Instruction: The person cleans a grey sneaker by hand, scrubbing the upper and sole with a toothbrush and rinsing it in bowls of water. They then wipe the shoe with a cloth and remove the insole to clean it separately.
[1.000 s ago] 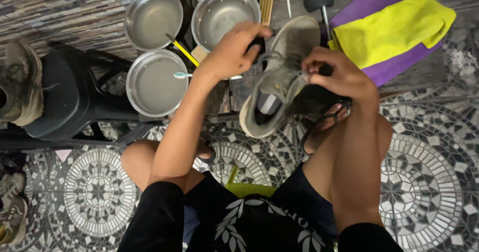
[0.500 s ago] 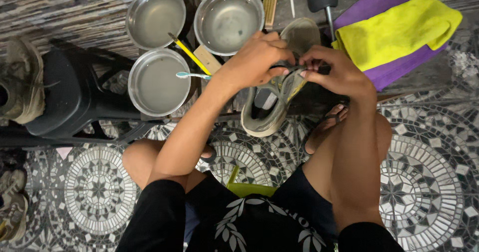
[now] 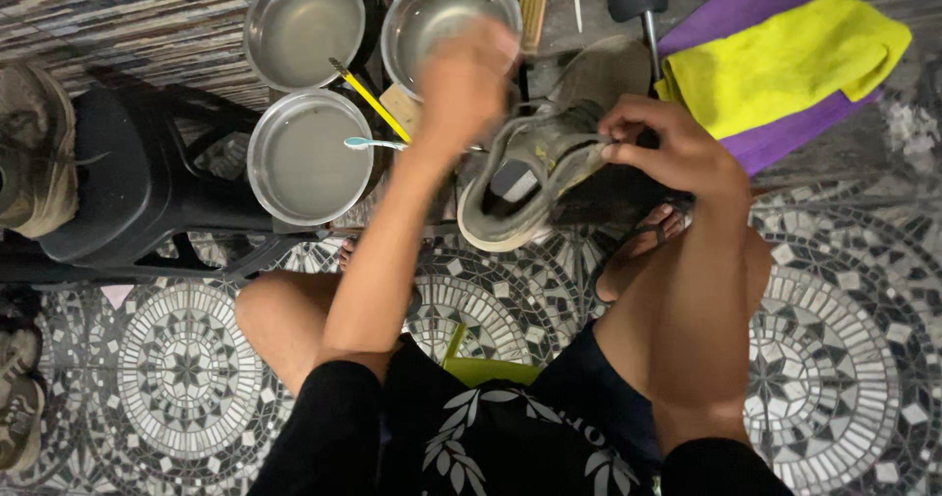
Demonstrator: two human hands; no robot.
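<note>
The grey sneaker (image 3: 535,167) is held above the patterned tile floor (image 3: 844,378), opening toward the person, just near of three metal bowls. The right hand (image 3: 672,148) has its fingers pinched together on the shoe's upper edge at the lacing; the grip covers only a small part of the shoe, so a slip, in my judgement, would drop it onto the sandalled foot (image 3: 638,246) directly below. The left hand (image 3: 466,74) is raised over the far-right bowl (image 3: 437,10) and is motion-blurred; whether its fingers are closed on anything cannot be told. Hazards noted: a toothbrush (image 3: 368,144) rests across the rim of the near bowl (image 3: 306,157), and a yellow pencil-like stick (image 3: 371,100) lies between the bowls; a sweeping forearm could knock either off, or tip a bowl, which appears to hold water. Open room is limited on the left by a black stool (image 3: 128,177) and a second worn shoe (image 3: 34,153), and on the far right by yellow cloth (image 3: 785,59) over purple cloth (image 3: 756,148). The freest room lies near-right, over the tiles.
</note>
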